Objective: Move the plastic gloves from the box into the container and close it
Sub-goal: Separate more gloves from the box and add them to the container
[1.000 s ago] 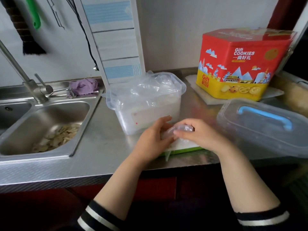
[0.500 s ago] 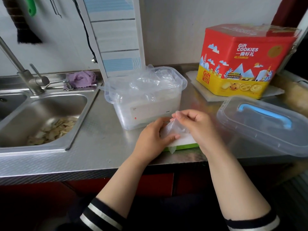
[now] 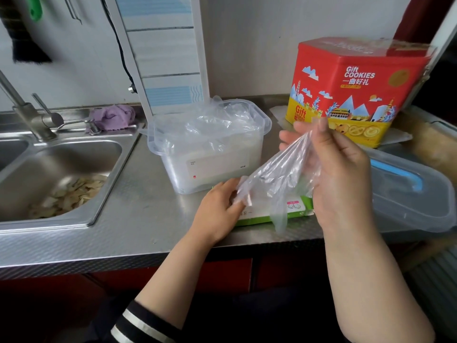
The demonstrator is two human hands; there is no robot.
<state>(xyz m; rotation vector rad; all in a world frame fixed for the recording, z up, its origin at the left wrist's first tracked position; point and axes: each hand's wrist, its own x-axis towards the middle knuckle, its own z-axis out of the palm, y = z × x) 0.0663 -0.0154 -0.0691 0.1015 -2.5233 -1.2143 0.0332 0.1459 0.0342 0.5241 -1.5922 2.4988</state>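
Note:
My right hand (image 3: 338, 167) pinches a clear plastic glove (image 3: 274, 177) and holds it raised above a flat green and white glove box (image 3: 279, 211) at the counter's front edge. My left hand (image 3: 220, 209) rests on the left end of that box, its fingers at the glove's lower edge. Behind the box stands the open translucent container (image 3: 210, 154), with several crumpled clear gloves heaped above its rim. Its clear lid (image 3: 410, 194) with a blue handle lies to the right on the counter.
A red and yellow cookie tin (image 3: 353, 92) stands at the back right. The steel sink (image 3: 61, 174) on the left holds pale scraps, with a faucet (image 3: 27, 112) and a purple cloth (image 3: 113, 116) behind it. A white panel (image 3: 163, 53) leans on the wall.
My right hand has risen from the box, drawing a glove up and out with it. My left hand stayed on the box.

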